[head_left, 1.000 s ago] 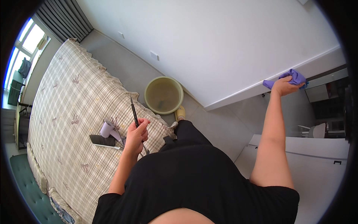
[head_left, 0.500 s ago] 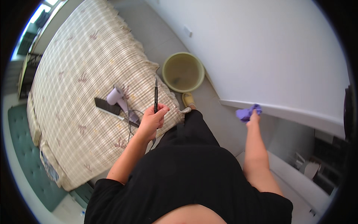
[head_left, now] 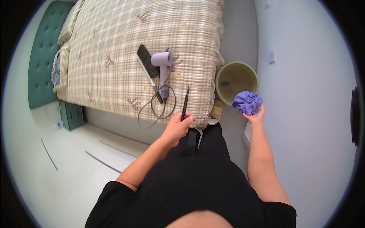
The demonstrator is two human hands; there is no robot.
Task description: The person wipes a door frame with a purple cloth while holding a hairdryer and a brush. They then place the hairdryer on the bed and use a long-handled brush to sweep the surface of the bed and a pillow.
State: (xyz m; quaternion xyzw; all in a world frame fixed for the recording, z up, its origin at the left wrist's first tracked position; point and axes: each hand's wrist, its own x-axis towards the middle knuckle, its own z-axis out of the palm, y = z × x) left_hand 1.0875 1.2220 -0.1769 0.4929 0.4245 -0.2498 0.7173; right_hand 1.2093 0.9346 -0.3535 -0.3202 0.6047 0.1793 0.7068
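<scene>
My left hand (head_left: 178,129) is closed around a slim black pen-like tool (head_left: 186,100). Its narrow pointed tip stands up over the edge of the bed; its exact kind is unclear. A crumpled purple cloth (head_left: 248,102) rests in my right hand (head_left: 257,115), with the thumb and fingers gripping its lower side. From this view the cloth overlaps the near rim of a yellow-green tub (head_left: 256,77) on the floor. Murky brownish water seems to fill the tub, with a dark patch in it.
On the bed's checked cover (head_left: 114,76) lie a lilac hair dryer (head_left: 162,59) with its looped cord and a black-bristled brush (head_left: 146,60). A white wall (head_left: 300,95) runs along the right. My foot wears a yellow slipper (head_left: 216,109) beside the bed. A green headboard (head_left: 47,53) stands far left.
My view has turned toward the bed's side. My right hand has brought the purple cloth from beside the wall edge to the tub. The black tool stays in my left hand.
</scene>
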